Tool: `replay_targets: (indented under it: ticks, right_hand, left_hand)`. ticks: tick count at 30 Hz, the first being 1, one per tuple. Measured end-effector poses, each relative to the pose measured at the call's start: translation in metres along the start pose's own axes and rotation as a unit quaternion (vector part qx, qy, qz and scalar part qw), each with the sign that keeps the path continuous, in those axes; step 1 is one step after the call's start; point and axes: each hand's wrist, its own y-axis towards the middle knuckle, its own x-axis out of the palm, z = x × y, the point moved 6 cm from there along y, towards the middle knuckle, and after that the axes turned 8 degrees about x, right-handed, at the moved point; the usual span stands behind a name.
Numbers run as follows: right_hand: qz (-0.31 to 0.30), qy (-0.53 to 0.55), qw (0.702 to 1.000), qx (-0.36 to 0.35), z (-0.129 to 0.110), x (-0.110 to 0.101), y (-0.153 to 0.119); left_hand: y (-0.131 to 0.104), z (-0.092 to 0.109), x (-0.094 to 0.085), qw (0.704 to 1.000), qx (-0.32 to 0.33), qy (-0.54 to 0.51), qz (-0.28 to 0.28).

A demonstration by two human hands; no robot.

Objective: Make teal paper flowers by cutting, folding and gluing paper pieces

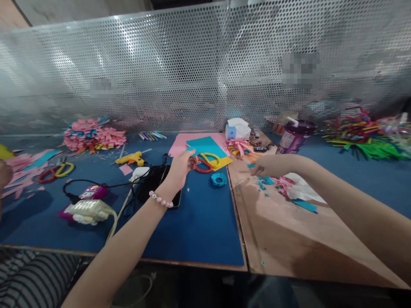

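My left hand [182, 167], with a beaded bracelet at the wrist, is closed at the blade end of a pair of scissors [204, 166] with red and yellow handles. The blades are hidden behind my fingers. Just right of the scissors lies a ring of fringed blue paper [218, 179]. My right hand [265, 166] reaches down to the bare wooden board, its fingertips drawn together among blue paper scraps [266, 181]. What they pinch, if anything, does not show. Behind the scissors lie blue [208, 145], pink [178, 143] and yellow [224, 163] sheets.
A phone [150, 186], cables and a power strip [90, 209] lie left, near a yellow glue gun [131, 158]. Farther back are paper flowers [93, 134], a tissue box [237, 129] and a purple cup [293, 136]. Another person's hand [4, 173] shows at the left edge.
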Motion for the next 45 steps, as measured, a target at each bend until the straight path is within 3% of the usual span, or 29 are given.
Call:
replay_targets:
  ticks: [2,6,9,14,18,21,27,32,36,39,41,42,43,45]
  right_hand:
    - [-0.002,-0.018,1.0,0.019,-0.003,-0.006,-0.003]
    - [0.086,-0.072,0.988,0.106,-0.008,-0.022,0.001]
    - [0.094,-0.059,0.99,0.082,-0.022,-0.02,0.011]
    - [0.126,-0.016,0.992,0.019,-0.071,-0.016,0.044]
    - [0.157,-0.008,0.987,0.041,-0.112,-0.008,0.072]
    - [0.182,0.002,0.982,0.049,-0.129,-0.003,0.086]
    - [0.172,0.098,0.98,0.017,-0.132,-0.004,0.105]
    - [0.145,0.257,0.954,0.047,-0.109,-0.012,0.102]
    - [0.109,0.4,0.91,0.02,-0.09,-0.02,0.066]
    - [0.054,0.531,0.845,-0.031,-0.081,-0.016,0.025]
    - [-0.04,0.693,0.718,-0.055,-0.079,-0.002,-0.002]
    - [-0.06,0.732,0.678,-0.041,-0.076,0.005,-0.014]
    - [-0.067,0.761,0.645,-0.024,-0.072,0.013,-0.025]
    - [-0.086,0.788,0.609,0.001,-0.068,0.027,-0.042]
  left_hand:
    - [-0.001,-0.001,0.002,1.0,-0.001,0.024,-0.011]
    - [-0.003,-0.001,0.003,0.997,0.012,0.08,-0.018]
    - [-0.003,-0.001,0.003,0.995,0.013,0.097,-0.023]
    - [-0.002,0.003,0.0,0.995,0.031,0.097,-0.02]
    - [0.002,0.006,-0.002,0.991,0.045,0.124,-0.03]
    - [0.005,0.006,-0.003,0.987,0.055,0.142,-0.044]
    - [0.006,0.006,-0.005,0.985,0.065,0.15,-0.051]
    - [0.007,0.005,-0.008,0.985,0.066,0.159,-0.031]
    - [0.006,0.007,-0.007,0.98,0.086,0.175,-0.031]
    - [0.003,0.004,-0.005,0.985,0.078,0.154,-0.032]
    - [-0.001,-0.002,-0.001,0.99,0.052,0.127,-0.033]
    - [-0.003,-0.006,0.001,0.992,0.037,0.113,-0.034]
    - [-0.005,-0.009,0.004,0.994,0.023,0.1,-0.037]
    - [-0.01,-0.015,0.01,0.995,0.004,0.086,-0.044]
